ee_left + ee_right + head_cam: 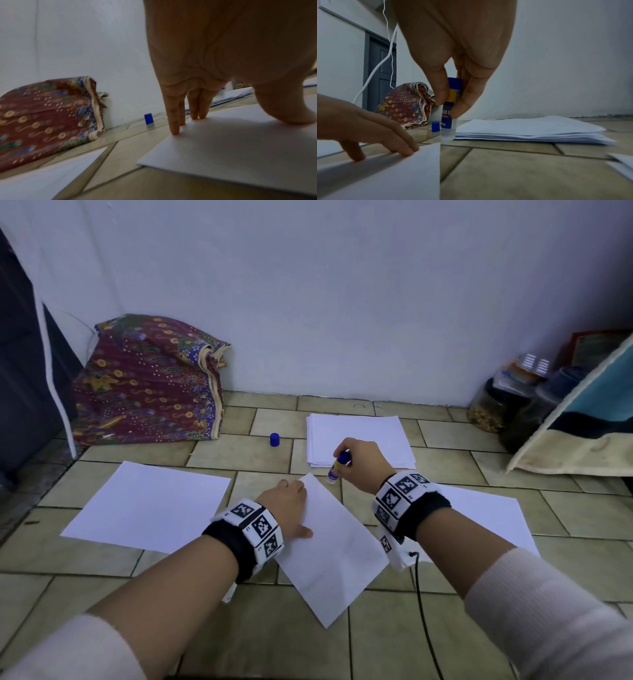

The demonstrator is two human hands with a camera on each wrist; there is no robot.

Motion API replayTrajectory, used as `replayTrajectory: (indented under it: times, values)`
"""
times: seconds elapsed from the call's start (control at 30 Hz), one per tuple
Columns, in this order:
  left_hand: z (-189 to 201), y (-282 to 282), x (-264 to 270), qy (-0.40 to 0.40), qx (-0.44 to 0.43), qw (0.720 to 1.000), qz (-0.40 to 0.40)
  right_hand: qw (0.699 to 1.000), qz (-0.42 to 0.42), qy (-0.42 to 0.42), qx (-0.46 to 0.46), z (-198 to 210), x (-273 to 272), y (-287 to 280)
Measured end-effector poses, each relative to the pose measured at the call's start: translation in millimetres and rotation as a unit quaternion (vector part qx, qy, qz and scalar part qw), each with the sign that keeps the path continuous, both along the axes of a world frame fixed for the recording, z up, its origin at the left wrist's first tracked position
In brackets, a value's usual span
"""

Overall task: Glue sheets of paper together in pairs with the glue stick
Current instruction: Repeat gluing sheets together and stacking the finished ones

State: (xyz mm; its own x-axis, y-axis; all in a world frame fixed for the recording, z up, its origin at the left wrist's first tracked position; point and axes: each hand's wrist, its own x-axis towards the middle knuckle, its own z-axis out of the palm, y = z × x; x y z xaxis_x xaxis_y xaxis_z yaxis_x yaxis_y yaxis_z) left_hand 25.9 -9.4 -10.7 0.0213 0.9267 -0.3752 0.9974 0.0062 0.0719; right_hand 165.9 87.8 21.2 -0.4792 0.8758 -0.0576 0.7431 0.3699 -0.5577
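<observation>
Left hand (pixel 286 508) lies flat, fingers straight and spread, pressing the far left edge of the angled paper sheet (pixel 334 553) on the tiled floor (pixel 239 642). Right hand (pixel 359 463) pinches the uncapped glue stick (pixel 337 467) between thumb and fingers, tip downward just off the sheet's far corner; whether the tip touches the tile is unclear from the wrist view. The blue cap (pixel 274 439) stands apart beside the paper stack (pixel 359 436), with separate sheets at left (pixel 144 505) and right (pixel 486 515), and a batik cloth bundle (pixel 147 381) against the wall.
</observation>
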Motion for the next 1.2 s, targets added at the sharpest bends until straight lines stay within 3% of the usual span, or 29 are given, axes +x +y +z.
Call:
replayTrajectory:
  times: [0.2, 0.43, 0.67, 1.2]
  values:
    - [0, -2, 1, -0.015, -0.003, 1.000, 0.020, 0.999, 0.029, -0.014, -0.004, -8, -36, 0]
    - [-3, -3, -3, -0.014, -0.007, 1.000, 0.015, 0.987, 0.094, -0.130, 0.017, -2, -49, 0]
    - [-4, -3, -2, 0.001, -0.003, 1.000, 0.004, 0.972, 0.142, -0.187, 0.020, 7, -24, -13]
    - [-4, -5, -5, 0.006, -0.015, 1.000, 0.002, 0.966, 0.175, -0.188, -0.006, 9, 60, -60]
